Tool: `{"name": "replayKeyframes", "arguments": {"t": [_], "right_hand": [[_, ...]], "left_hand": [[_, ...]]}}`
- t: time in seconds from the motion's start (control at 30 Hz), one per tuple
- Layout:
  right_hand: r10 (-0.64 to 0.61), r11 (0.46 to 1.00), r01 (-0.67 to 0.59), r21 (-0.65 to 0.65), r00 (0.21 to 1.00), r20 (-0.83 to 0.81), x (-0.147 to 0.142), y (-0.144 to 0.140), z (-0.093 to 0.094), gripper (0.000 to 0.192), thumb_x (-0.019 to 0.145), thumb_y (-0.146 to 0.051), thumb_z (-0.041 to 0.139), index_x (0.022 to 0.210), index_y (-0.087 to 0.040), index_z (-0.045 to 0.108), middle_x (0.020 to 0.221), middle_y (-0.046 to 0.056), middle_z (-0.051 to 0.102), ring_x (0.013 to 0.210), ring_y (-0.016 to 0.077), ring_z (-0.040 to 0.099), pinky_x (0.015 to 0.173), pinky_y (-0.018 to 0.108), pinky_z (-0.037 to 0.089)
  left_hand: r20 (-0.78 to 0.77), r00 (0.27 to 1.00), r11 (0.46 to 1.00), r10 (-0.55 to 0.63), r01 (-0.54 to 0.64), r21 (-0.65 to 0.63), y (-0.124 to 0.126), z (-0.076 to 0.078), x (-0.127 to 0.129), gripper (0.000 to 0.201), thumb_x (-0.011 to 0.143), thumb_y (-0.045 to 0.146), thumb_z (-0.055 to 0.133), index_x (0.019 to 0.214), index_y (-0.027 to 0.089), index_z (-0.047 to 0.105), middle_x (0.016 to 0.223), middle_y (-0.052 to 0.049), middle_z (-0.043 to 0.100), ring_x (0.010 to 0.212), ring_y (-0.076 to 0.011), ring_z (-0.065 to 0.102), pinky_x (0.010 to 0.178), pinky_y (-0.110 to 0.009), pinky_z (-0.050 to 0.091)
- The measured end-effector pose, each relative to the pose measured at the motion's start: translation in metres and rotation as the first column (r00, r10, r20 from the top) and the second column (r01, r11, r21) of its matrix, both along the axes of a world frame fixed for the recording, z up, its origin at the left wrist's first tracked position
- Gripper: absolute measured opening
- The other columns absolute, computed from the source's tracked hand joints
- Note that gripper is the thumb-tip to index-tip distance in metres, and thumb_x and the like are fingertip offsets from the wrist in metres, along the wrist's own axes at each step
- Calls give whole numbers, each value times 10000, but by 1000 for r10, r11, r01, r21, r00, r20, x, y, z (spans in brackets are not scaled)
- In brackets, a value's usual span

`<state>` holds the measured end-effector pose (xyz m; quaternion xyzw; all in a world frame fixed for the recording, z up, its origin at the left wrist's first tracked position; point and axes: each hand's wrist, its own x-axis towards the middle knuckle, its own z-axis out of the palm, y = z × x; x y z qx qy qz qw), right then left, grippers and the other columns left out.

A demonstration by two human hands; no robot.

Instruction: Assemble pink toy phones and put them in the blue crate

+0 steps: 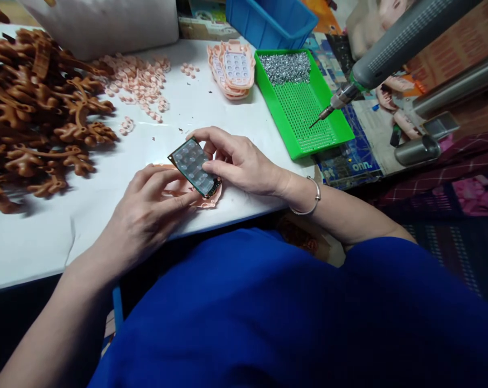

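Note:
A green-edged circuit board [192, 166] with a grey keypad face is tilted over a pink plastic shell [210, 201] near the table's front edge. My right hand [242, 163] pinches the board, thumb on its face and fingers at its far edge. From the left, my left hand [147, 205] closes around the shell, its fingertips close to the board's lower left side. Much of the shell is hidden by the board and my fingers. Farther back lies a stack of pink shells [234, 70] fitted with pale keypads.
Brown plastic parts [42, 113] are heaped at the left, beside scattered small pink pieces [141, 81]. A green tray [278, 121] holds silver screws [286, 68]. An electric screwdriver [373, 67] hangs over that tray. Behind stand a blue bin [268, 24] and a white container [106, 24].

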<state>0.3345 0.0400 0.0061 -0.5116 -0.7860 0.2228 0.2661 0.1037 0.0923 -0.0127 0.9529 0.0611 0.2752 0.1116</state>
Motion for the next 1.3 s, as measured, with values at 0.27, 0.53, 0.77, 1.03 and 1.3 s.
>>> {"name": "replayKeyframes", "arguments": {"t": [0.27, 0.53, 0.77, 1.03, 1.3], "right_hand": [[18, 1000, -15, -20, 985, 171, -4, 7, 9, 413, 979, -160, 311, 1374, -48, 353, 1196, 104, 591, 1094, 162, 554, 981, 356, 462], [83, 995, -65, -81, 966, 243, -11, 18, 26, 367, 971, -181, 446, 1330, -111, 476, 1130, 69, 660, 1068, 168, 609, 953, 337, 464], [244, 967, -203, -153, 911, 333, -24, 26, 40, 395, 970, -146, 486, 1365, -129, 489, 1198, 87, 596, 1152, 182, 563, 956, 303, 424], [302, 952, -266, -149, 886, 352, -23, 25, 33, 245, 964, -157, 505, 1143, -138, 671, 935, 58, 578, 871, 150, 534, 774, 276, 398], [317, 935, -352, 41, 882, 348, -11, 5, 16, 449, 991, -446, 488, 1265, -122, 635, 1033, 116, 601, 920, 197, 529, 852, 342, 457]], "left_hand": [[-12, 1000, 1000, 0, 0, 12, 1, 1, 0, 197, 929, 182, 592, 1119, 219, 629, 1218, -93, 554, 1113, -258, 451, 921, -406, 466], [36, 995, 972, 90, -80, -223, -7, 12, -10, 243, 933, 189, 603, 1151, 291, 640, 1095, -35, 613, 1073, -204, 575, 950, -389, 488], [-41, 937, 887, 348, -343, -310, -5, 8, -35, 722, 866, 435, 692, 1506, 315, 379, 1281, -104, 622, 1077, -257, 642, 931, -435, 540], [18, 944, 934, 331, -325, -147, -12, 0, -24, 824, 875, 306, 699, 1566, 292, 251, 1117, -114, 693, 909, -226, 654, 776, -348, 563], [-55, 945, 921, 322, -326, -213, -24, 5, -24, 570, 912, 372, 636, 1445, 276, 458, 1125, -116, 627, 982, -253, 596, 823, -388, 529]]}}
